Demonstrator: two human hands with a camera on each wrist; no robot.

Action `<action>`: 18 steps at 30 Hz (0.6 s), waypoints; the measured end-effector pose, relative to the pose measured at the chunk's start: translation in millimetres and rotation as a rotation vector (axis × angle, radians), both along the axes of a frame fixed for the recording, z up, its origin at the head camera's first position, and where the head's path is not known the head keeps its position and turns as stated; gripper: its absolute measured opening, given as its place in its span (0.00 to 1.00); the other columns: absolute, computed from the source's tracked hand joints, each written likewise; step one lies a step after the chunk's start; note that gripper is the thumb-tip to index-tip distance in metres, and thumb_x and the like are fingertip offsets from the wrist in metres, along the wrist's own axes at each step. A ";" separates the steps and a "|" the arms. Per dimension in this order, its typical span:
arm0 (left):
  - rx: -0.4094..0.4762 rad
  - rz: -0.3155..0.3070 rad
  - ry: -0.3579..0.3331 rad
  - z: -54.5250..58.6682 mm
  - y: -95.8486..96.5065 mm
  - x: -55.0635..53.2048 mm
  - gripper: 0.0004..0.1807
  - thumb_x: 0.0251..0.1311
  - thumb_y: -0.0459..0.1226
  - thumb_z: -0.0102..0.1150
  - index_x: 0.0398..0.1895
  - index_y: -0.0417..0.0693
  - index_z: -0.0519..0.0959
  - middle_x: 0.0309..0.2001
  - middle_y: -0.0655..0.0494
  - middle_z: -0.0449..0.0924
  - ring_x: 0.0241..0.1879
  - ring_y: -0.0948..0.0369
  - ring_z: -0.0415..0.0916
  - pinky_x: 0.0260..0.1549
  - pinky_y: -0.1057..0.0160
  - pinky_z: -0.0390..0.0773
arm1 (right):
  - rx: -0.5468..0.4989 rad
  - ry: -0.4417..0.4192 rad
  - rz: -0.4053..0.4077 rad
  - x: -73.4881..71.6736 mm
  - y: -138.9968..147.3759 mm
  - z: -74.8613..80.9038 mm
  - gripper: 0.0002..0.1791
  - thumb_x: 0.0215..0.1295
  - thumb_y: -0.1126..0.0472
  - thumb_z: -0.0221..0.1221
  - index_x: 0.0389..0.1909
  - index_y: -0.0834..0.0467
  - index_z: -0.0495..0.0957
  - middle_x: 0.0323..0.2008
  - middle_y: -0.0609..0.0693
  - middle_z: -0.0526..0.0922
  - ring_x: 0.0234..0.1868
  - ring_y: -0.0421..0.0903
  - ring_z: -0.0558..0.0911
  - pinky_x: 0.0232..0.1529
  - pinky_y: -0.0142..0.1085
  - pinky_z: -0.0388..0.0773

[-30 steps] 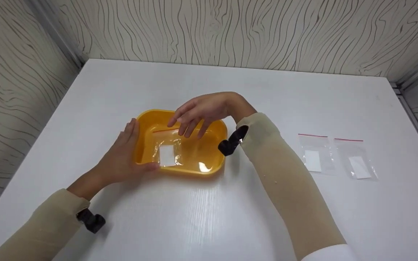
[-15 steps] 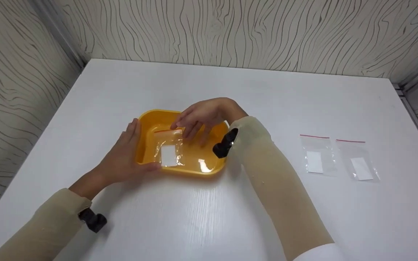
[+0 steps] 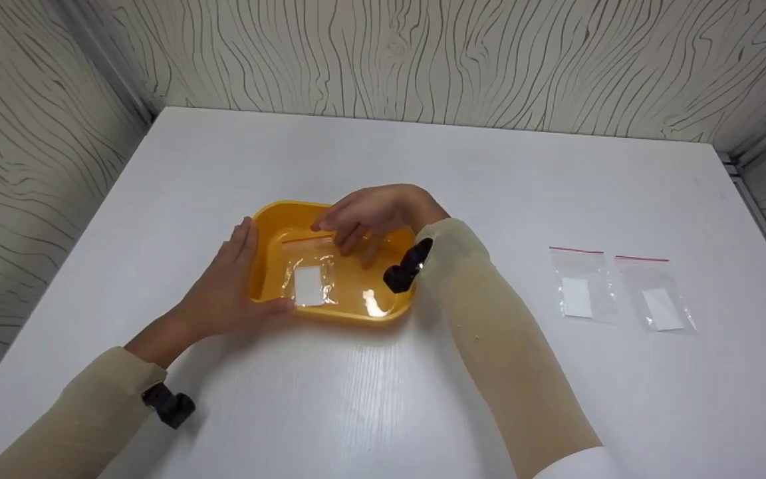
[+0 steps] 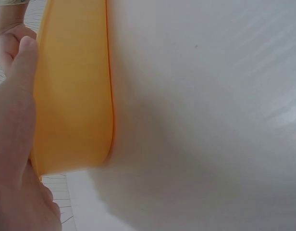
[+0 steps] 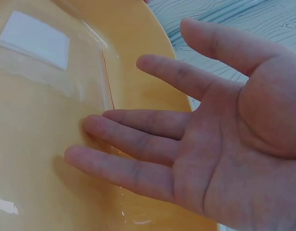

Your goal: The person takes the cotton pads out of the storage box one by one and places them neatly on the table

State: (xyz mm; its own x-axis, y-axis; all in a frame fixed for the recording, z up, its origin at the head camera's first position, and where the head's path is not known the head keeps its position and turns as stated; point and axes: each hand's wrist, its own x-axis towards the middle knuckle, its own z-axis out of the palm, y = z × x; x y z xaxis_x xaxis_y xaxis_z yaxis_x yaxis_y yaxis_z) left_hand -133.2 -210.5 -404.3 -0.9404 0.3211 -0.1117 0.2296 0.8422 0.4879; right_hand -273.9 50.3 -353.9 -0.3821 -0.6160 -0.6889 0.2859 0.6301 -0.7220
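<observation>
A yellow plastic basin (image 3: 290, 216) stands on the table. Inside it lies a clear zip bag (image 3: 310, 256) with a red seal line and a white rectangle (image 3: 308, 286) in it. My left hand (image 3: 220, 286) rests against the basin's left end, fingers straight along the side and thumb at the near rim. My right hand (image 3: 373, 216) reaches over the far rim, its fingers pointing down into the basin just right of the bag. In the right wrist view its fingers (image 5: 133, 144) are spread, the palm shows, and nothing is held; the lower fingertips overlap the bag's seal end.
To the right, two more clear zip bags lie side by side, the nearer-to-centre bag (image 3: 579, 266) and the outer bag (image 3: 645, 276), each with a white rectangle inside. A wood-grain patterned wall (image 3: 396, 60) borders the white table (image 3: 356, 399) at the back.
My right hand has moved slightly lower and further into the basin, its forearm shifting left. The left hand, basin and bags stay in place.
</observation>
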 end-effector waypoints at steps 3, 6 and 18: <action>0.003 0.000 0.000 0.2 0.1 0.4 0.72 0.53 0.67 0.65 0.80 0.33 0.32 0.82 0.40 0.29 0.80 0.42 0.31 0.75 0.40 0.44 | 0.002 -0.002 0.014 0.8 -0.6 -0.3 0.29 0.73 0.48 0.60 0.70 0.55 0.73 0.63 0.62 0.77 0.63 0.57 0.79 0.55 0.51 0.82; 0.010 -0.007 0.005 0.3 -0.2 0.7 0.72 0.54 0.67 0.65 0.80 0.32 0.33 0.82 0.39 0.29 0.80 0.43 0.30 0.76 0.40 0.43 | -0.006 -0.013 0.035 1.9 -0.3 -1.2 0.27 0.73 0.49 0.60 0.68 0.56 0.74 0.60 0.63 0.79 0.61 0.58 0.80 0.55 0.52 0.82; 0.012 -0.011 0.017 -1.4 -0.3 0.1 0.72 0.54 0.68 0.64 0.80 0.32 0.32 0.82 0.38 0.29 0.80 0.41 0.32 0.74 0.38 0.47 | -0.031 0.004 -0.010 1.8 -4.5 -5.0 0.29 0.74 0.48 0.58 0.71 0.58 0.70 0.64 0.60 0.77 0.63 0.55 0.78 0.56 0.50 0.82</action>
State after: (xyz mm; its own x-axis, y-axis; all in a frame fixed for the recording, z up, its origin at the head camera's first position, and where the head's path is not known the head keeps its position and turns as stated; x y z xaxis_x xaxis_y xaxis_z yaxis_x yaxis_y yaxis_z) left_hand -133.0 -210.8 -405.6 -0.9387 0.3324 -0.0915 0.2472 0.8338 0.4937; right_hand -272.1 45.8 -358.9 -0.3909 -0.6329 -0.6683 0.2894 0.6048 -0.7420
